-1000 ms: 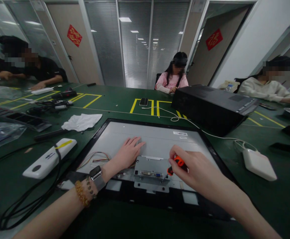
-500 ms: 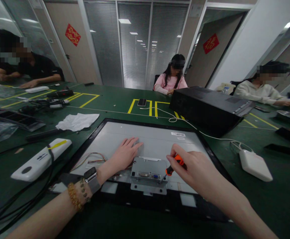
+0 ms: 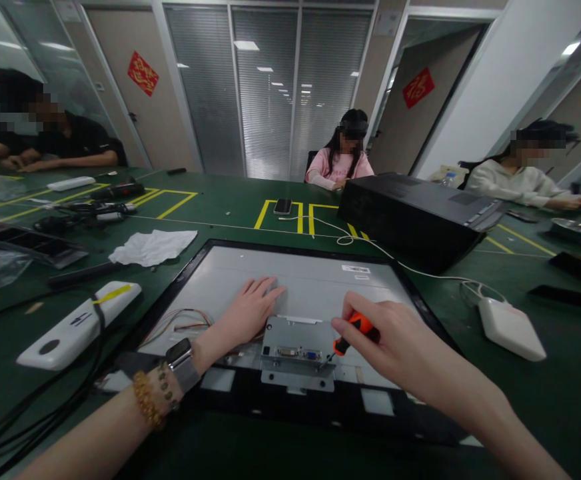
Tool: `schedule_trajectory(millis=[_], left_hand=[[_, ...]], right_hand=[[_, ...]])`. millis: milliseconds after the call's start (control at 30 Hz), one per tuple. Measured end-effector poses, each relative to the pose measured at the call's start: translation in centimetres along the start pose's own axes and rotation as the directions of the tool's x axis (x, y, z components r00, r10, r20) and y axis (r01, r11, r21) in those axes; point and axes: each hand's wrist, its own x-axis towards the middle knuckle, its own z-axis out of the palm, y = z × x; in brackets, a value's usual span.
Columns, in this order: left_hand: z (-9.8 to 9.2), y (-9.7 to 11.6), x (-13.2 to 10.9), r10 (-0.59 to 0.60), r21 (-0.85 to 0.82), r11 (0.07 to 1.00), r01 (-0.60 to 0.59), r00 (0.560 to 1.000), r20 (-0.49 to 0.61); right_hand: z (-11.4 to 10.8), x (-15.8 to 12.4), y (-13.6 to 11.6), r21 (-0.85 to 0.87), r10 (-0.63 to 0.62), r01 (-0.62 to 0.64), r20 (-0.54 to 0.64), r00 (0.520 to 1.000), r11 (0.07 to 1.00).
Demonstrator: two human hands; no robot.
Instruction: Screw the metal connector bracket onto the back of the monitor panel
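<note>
My right hand [image 3: 388,333] is wrapped round the orange and black handle of a screwdriver [image 3: 346,339]. The shaft slants down to the right end of the port row on a metal bracket box [image 3: 298,339], which carries a white port and a blue video port [image 3: 313,355]. Beneath it lies an opened monitor panel [image 3: 310,277], its grey metal back facing up inside a black frame. With fingers stretched out, my left hand [image 3: 250,308] rests flat on the panel, just left of the box. Thin coloured wires [image 3: 190,320] lie on the panel near my left wrist.
A white elongated device [image 3: 80,327] and black cables [image 3: 35,413] lie at left, below a crumpled tissue [image 3: 153,247]. Behind the panel at right is a black computer case [image 3: 415,220]; a white adapter [image 3: 512,328] with its cable is nearer. Several people sit around the green table.
The camera view has shifted slightly. My right hand has turned a little around the screwdriver, whose tip stays at the same place on the bracket. My left hand has not moved on the panel.
</note>
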Motion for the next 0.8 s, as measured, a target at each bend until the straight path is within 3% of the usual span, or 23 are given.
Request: schedule_trajectory(millis=[167, 367, 633, 800], left_hand=[[-0.1, 0.0, -0.1, 0.001, -0.017, 1.0, -0.001, 1.0, -0.004], [-0.6, 0.2, 0.1, 0.015, 0.064, 0.998, -0.019, 0.998, 0.064], [0.3, -0.3, -0.1, 0.047, 0.054, 0.997, -0.046, 0.999, -0.02], [0.2, -0.2, 0.0, 0.04, 0.076, 0.996, -0.04, 0.999, 0.005]], right_hand=[[0.3, 0.0, 0.3, -0.009, -0.017, 0.017, 0.005, 1.0, 1.0], [-0.2, -0.6, -0.3, 0.056, 0.002, -0.005, 0.052, 0.999, 0.998], [-0.8, -0.7, 0.3, 0.032, 0.048, -0.051, 0.09, 0.995, 0.998], [-1.1, -0.8, -0.1, 0.031, 0.072, -0.076, 0.109, 0.991, 0.997]])
